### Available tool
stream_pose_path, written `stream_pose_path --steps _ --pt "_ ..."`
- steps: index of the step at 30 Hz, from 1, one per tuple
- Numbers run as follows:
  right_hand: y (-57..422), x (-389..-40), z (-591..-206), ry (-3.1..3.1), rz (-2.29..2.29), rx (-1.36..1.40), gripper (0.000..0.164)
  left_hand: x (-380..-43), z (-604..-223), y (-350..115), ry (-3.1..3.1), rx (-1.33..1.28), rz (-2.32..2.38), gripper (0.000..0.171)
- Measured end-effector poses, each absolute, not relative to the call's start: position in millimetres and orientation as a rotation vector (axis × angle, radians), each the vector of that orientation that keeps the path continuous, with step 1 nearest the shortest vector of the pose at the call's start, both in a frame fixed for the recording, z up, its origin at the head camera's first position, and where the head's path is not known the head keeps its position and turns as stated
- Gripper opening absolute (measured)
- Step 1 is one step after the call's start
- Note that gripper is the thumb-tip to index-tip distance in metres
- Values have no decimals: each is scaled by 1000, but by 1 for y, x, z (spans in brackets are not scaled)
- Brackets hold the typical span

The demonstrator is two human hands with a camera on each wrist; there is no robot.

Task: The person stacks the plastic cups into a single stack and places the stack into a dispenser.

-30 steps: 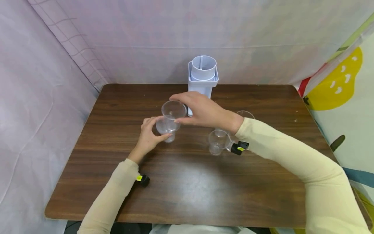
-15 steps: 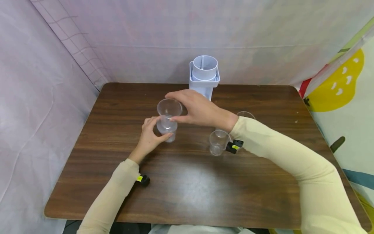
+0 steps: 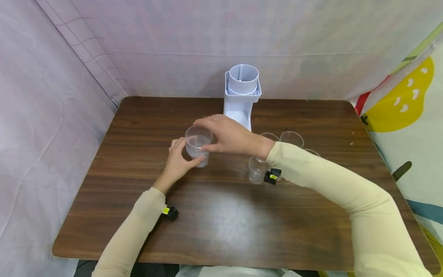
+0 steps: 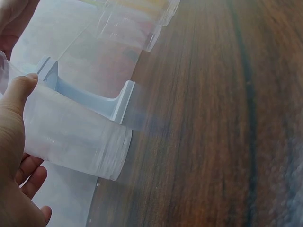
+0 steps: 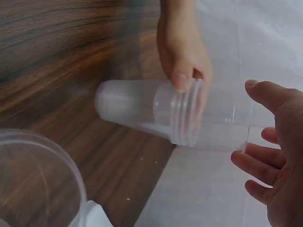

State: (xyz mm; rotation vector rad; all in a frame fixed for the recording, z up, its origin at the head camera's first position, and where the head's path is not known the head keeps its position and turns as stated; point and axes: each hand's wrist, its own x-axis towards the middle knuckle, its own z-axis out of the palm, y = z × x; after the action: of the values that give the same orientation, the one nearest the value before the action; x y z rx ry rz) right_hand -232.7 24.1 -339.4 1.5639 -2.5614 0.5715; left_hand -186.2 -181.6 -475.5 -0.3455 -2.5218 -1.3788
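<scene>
My left hand [image 3: 174,163] grips a stack of clear plastic cups [image 5: 123,101] standing upright on the table, thumb and fingers round it just below the rims. Several rims show close together in the right wrist view. Another clear cup [image 5: 222,127] is part-way inside the top of the stack, its upper part sticking out. My right hand [image 3: 232,134] pinches this cup near its rim between thumb and fingertips. In the left wrist view, the stack's lower part [image 4: 80,132] shows its base close to the wood.
Several more clear cups [image 3: 256,171] stand at the right, partly hidden by my right forearm. A white cup-shaped holder on a stand [image 3: 238,109] is at the back of the brown wooden table [image 3: 221,219]. Pale curtains [image 3: 166,57] hang behind.
My right hand has moved slightly left and then down, lowering its cup into the stack. My left hand stays in place. More of the cups at the right now show.
</scene>
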Motion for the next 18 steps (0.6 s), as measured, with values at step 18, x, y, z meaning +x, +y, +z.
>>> stream_pose_path --steps 18 --pt "15 -237 -366 -2631 438 1575 67 -187 -476 -183 -2559 -324 -1430 65"
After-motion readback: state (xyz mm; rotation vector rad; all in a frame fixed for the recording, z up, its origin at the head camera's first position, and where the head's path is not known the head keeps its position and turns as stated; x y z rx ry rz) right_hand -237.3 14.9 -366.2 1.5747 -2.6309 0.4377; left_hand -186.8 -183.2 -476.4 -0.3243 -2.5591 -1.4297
